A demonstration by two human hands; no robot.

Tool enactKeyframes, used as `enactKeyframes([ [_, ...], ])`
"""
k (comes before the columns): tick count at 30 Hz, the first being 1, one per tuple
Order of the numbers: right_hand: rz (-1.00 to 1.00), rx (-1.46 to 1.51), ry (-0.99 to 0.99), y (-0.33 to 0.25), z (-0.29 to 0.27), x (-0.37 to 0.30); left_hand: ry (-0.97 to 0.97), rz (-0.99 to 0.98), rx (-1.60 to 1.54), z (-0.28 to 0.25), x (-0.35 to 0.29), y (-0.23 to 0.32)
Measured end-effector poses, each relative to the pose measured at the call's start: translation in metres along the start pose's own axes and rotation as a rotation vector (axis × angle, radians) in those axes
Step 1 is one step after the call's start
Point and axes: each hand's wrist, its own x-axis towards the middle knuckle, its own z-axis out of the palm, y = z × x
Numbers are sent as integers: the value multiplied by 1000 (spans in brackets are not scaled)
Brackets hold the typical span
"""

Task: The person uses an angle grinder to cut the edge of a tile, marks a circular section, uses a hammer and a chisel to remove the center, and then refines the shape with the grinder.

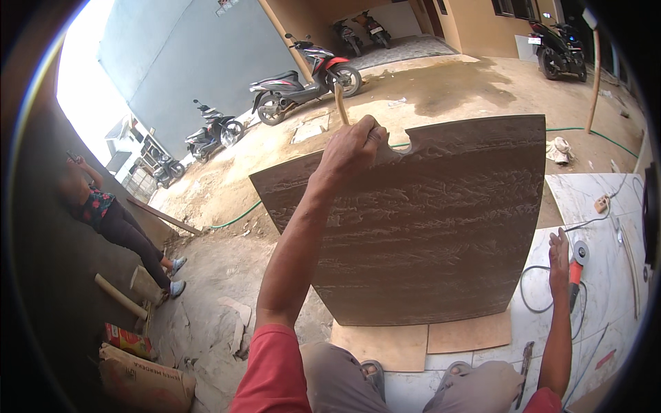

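One notch-up slab (427, 234), long axis unclear; left hand (354, 143) clamps it; right hand's (559, 256) fingers extended.

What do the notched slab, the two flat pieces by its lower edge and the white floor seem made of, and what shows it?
Notched slab: perhaps ceramic or stone; dull, grey-brown face with rough pale streaks.
Two flat pieces: plywood or unglazed clay, the look leaves it open; matt orange-brown surface.
White floor: probably glazed ceramic or porcelain tile; grey marbled veins, straight joints.
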Motion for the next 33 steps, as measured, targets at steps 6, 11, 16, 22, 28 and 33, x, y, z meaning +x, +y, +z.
enactKeyframes([
  [6,-20,38,-121,18,76,37,-46,-10,19,-4,-3,-8],
  [11,-28,202,48,46,93,46,-8,-9,-8,-19,-14,4],
  [16,-42,275,146,14,109,30,608,122,30,-25,-62,-42],
  [22,-37,259,133,9,106,30,836,-468,-241,5,-240,-208],
  [28,-2,274,150,14,111,36,539,-727,-677,117,-313,-217],
  [33,63,76,161,26,116,50,514,-740,-787,136,-283,-227],
])
